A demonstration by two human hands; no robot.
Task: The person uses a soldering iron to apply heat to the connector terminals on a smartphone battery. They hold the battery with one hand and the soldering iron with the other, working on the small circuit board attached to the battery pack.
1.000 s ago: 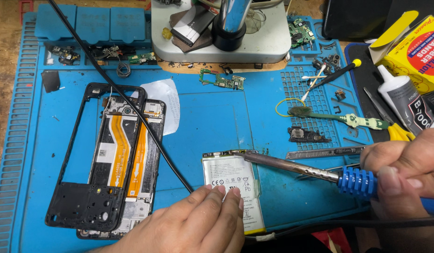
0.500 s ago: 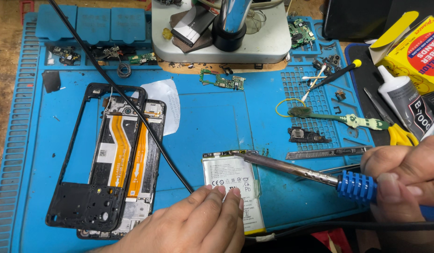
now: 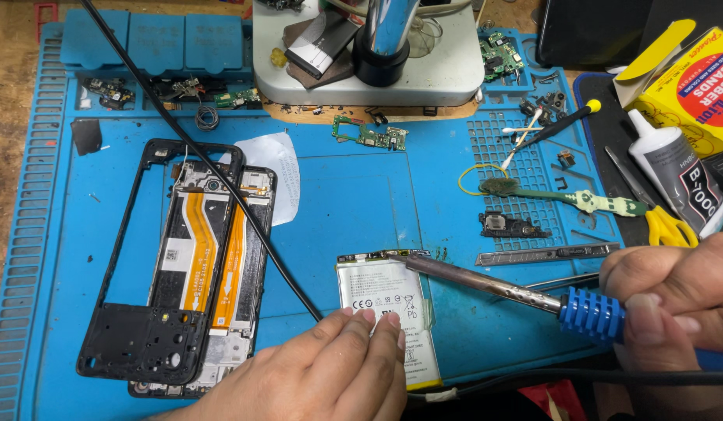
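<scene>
My left hand [image 3: 322,370] lies flat on the lower part of a white phone battery [image 3: 386,300], pressing it onto the blue work mat [image 3: 346,195]. My right hand [image 3: 673,300] grips the blue handle of a soldering iron [image 3: 502,284]. The iron's metal tip rests at the battery's top edge, on its small connector strip [image 3: 385,255]. An opened phone with orange flex cables [image 3: 213,265] lies at the left, with a loose black frame on top of it.
A microscope base [image 3: 377,70] stands at the back centre with a small circuit board [image 3: 369,134] in front. A black cable [image 3: 198,156] crosses the mat diagonally. Cotton swabs, a green-handled brush [image 3: 564,196], tweezers, a glue bottle [image 3: 677,175] and a yellow box [image 3: 681,78] sit at the right.
None of note: both hands and the iron's tip stay where they were on the battery.
</scene>
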